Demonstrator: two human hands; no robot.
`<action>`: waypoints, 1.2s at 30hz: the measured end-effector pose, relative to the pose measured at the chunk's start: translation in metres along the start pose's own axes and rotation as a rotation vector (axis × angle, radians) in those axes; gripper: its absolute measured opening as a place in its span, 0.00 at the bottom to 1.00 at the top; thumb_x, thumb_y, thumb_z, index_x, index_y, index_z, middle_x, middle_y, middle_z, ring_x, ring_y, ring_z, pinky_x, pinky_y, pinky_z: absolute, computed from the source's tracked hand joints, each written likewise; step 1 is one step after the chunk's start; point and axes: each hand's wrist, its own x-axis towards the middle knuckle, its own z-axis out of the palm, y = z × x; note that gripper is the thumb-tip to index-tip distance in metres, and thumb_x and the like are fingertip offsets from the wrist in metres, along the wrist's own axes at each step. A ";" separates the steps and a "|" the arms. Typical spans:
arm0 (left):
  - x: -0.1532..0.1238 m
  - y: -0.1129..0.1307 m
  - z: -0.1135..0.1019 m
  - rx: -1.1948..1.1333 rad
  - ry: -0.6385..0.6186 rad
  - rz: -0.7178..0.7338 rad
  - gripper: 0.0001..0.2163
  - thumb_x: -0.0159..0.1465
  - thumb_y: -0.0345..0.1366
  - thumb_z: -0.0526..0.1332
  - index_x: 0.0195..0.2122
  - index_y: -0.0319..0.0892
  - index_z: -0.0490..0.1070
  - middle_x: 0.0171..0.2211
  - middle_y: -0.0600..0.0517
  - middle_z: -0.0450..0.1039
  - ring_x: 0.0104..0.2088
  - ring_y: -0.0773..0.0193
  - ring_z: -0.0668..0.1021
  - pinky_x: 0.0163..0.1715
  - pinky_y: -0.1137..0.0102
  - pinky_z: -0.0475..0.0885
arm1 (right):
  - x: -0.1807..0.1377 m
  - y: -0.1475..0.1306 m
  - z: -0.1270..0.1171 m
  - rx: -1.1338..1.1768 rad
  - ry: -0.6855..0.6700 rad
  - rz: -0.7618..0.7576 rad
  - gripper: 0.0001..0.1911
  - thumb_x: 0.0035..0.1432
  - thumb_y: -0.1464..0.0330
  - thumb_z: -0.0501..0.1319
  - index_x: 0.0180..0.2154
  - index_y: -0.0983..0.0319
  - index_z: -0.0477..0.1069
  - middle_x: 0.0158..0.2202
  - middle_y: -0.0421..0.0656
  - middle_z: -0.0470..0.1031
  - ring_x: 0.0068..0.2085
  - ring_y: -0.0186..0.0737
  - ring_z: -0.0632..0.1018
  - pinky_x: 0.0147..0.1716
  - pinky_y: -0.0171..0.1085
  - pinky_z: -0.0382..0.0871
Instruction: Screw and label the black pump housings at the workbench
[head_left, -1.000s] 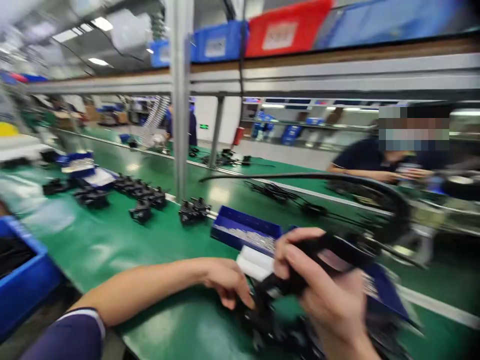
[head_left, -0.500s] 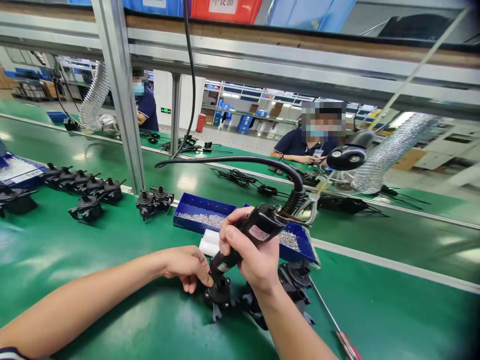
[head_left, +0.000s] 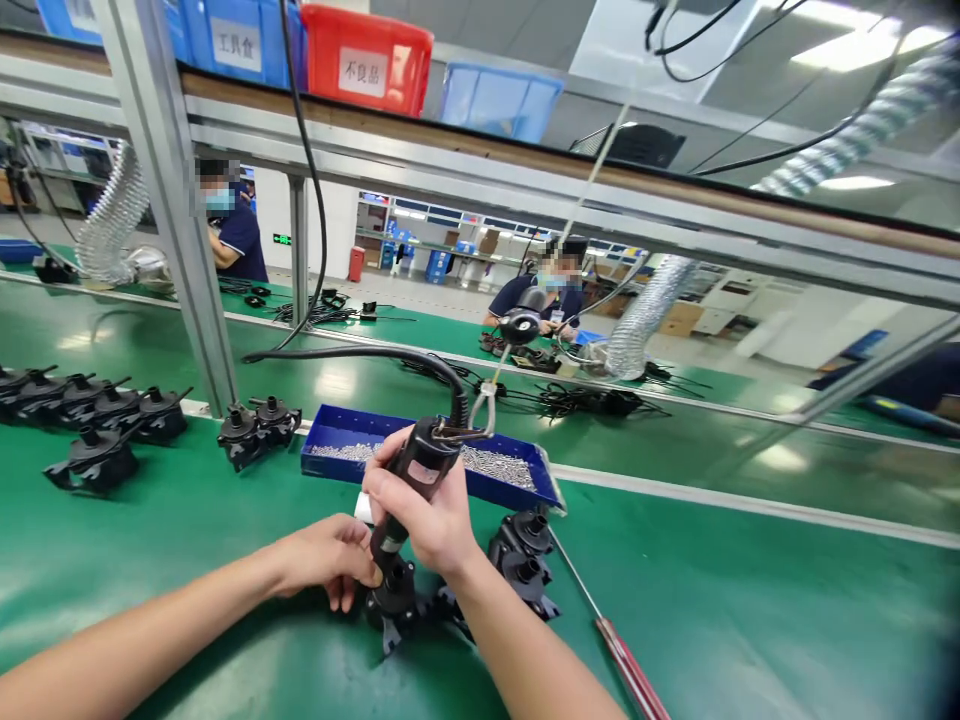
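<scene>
My right hand (head_left: 427,510) is wrapped round a black electric screwdriver (head_left: 426,462), which tilts with its nose down to the left. Its nose meets the top of a black plastic housing (head_left: 394,600) on the green bench. My left hand (head_left: 334,565) is closed beside the driver's nose, thumb and forefinger tips at the nose and the housing's left edge. What is pinched there, if anything, is hidden. More black housings (head_left: 525,565) stand just right of my right hand, partly behind the forearm. A white object (head_left: 364,508) shows behind the driver.
A blue tray (head_left: 547,478) of small metal screws lies behind my hands. A red-handled screwdriver (head_left: 630,665) lies at the right. Several black housings (head_left: 101,460) stand at the left by a metal post (head_left: 169,200). The driver's cable (head_left: 352,352) runs left. Two people sit across the bench.
The view has swung right and up, so the hands and bench appear further left. Both hands keep their places at the driver and housing; the red-handled screwdriver shows more fully.
</scene>
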 end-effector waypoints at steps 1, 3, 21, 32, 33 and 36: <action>0.000 -0.006 0.004 -0.023 0.029 0.065 0.14 0.50 0.43 0.71 0.32 0.41 0.72 0.23 0.55 0.71 0.23 0.63 0.75 0.21 0.71 0.70 | 0.000 0.000 0.000 0.013 -0.007 0.013 0.12 0.61 0.66 0.77 0.41 0.60 0.77 0.30 0.37 0.78 0.23 0.32 0.74 0.23 0.32 0.71; -0.002 -0.021 0.012 -0.037 0.116 0.222 0.15 0.54 0.42 0.71 0.39 0.41 0.74 0.32 0.53 0.76 0.28 0.64 0.75 0.26 0.71 0.72 | 0.000 -0.002 0.001 0.029 -0.019 0.039 0.13 0.59 0.67 0.78 0.41 0.60 0.76 0.29 0.37 0.77 0.23 0.33 0.75 0.22 0.31 0.71; -0.003 -0.036 0.015 0.171 0.001 0.647 0.26 0.68 0.51 0.74 0.58 0.41 0.72 0.50 0.44 0.77 0.47 0.51 0.77 0.49 0.59 0.76 | -0.007 -0.018 0.008 0.101 0.041 -0.101 0.09 0.64 0.69 0.74 0.43 0.57 0.77 0.30 0.37 0.78 0.23 0.32 0.76 0.25 0.32 0.73; -0.007 -0.030 0.019 0.245 0.057 0.579 0.29 0.67 0.56 0.73 0.58 0.40 0.72 0.45 0.46 0.77 0.43 0.53 0.76 0.43 0.62 0.76 | -0.010 -0.021 0.015 0.055 0.065 0.025 0.12 0.61 0.66 0.76 0.40 0.59 0.75 0.29 0.36 0.76 0.22 0.33 0.74 0.23 0.33 0.72; -0.007 -0.029 0.020 0.230 0.043 0.576 0.30 0.66 0.55 0.73 0.60 0.40 0.72 0.46 0.45 0.77 0.45 0.51 0.77 0.46 0.61 0.77 | -0.012 -0.022 0.015 0.046 0.067 0.015 0.10 0.62 0.67 0.75 0.41 0.58 0.76 0.29 0.36 0.77 0.23 0.32 0.75 0.24 0.33 0.73; -0.007 -0.028 0.021 0.199 0.014 0.593 0.32 0.65 0.53 0.74 0.62 0.39 0.71 0.48 0.44 0.78 0.47 0.48 0.78 0.50 0.57 0.78 | -0.015 -0.022 0.012 0.019 0.060 -0.006 0.08 0.65 0.69 0.74 0.43 0.57 0.77 0.31 0.36 0.78 0.24 0.33 0.76 0.25 0.34 0.73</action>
